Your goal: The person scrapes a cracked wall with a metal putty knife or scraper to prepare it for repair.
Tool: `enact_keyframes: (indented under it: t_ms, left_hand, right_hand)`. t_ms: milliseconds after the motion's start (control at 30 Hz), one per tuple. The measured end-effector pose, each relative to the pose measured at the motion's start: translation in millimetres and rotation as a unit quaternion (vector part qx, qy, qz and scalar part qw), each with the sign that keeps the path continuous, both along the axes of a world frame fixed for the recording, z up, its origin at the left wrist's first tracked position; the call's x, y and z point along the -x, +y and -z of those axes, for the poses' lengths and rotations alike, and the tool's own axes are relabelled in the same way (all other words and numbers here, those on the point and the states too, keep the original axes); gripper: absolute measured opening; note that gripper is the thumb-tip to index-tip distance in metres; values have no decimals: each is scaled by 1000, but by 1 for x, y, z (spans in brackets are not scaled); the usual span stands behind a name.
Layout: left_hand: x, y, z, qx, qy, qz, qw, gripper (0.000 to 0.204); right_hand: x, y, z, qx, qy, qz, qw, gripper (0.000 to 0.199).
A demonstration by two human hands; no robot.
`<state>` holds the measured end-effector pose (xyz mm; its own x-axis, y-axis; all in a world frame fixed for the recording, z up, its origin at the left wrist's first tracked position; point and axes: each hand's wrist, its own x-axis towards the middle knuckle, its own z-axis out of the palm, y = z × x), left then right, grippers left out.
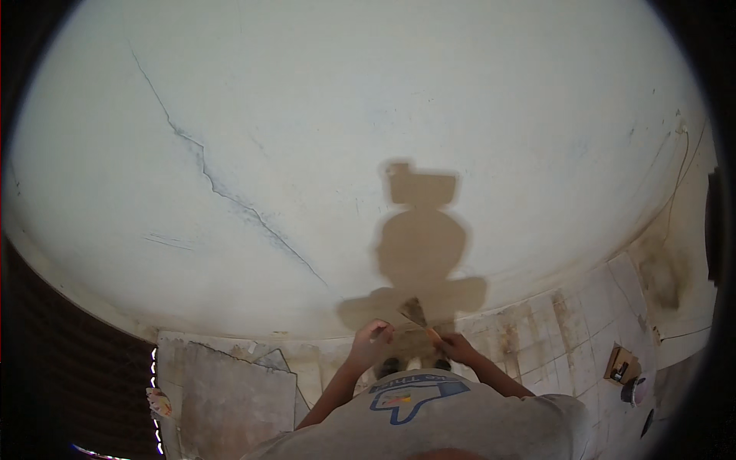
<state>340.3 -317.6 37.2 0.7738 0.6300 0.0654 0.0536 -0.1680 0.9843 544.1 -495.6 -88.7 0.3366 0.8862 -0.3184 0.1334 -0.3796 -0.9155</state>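
Observation:
My right hand (458, 346) grips the wooden handle of a putty knife (415, 312), whose broad blade points up toward the white wall (368, 138). My left hand (372, 341) is raised beside it, fingers curled near the blade's lower edge; whether it holds anything is unclear. Both hands are close together low in front of my chest. My shadow falls on the wall just above them.
A long dark crack (230, 195) runs diagonally across the wall's left half. Below lies a stained tiled floor (552, 322). A small wooden tool and a round container (625, 368) sit on the floor at right. A grey slab (222, 391) lies at lower left.

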Motion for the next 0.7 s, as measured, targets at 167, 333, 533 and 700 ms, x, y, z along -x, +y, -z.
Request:
enact_keyframes:
  t_ms: [167, 333, 533, 700]
  left_hand:
    - [-11, 0, -2, 43, 52, 42, 997, 11]
    - [-21, 4, 4, 27, -14, 34, 999, 13]
    - [-32, -8, 6, 96, -9, 47, 994, 13]
    - [-40, -11, 3, 112, 10, 76, 991, 15]
  right_hand:
    - [16, -48, 13, 12, -2, 63, 998, 33]
    - [-28, 33, 25, -138, 2, 126, 982, 32]
    - [-49, 174, -227, -423, 30, 104, 899, 26]
    - [-36, 169, -367, -561, 30, 72, 824, 26]
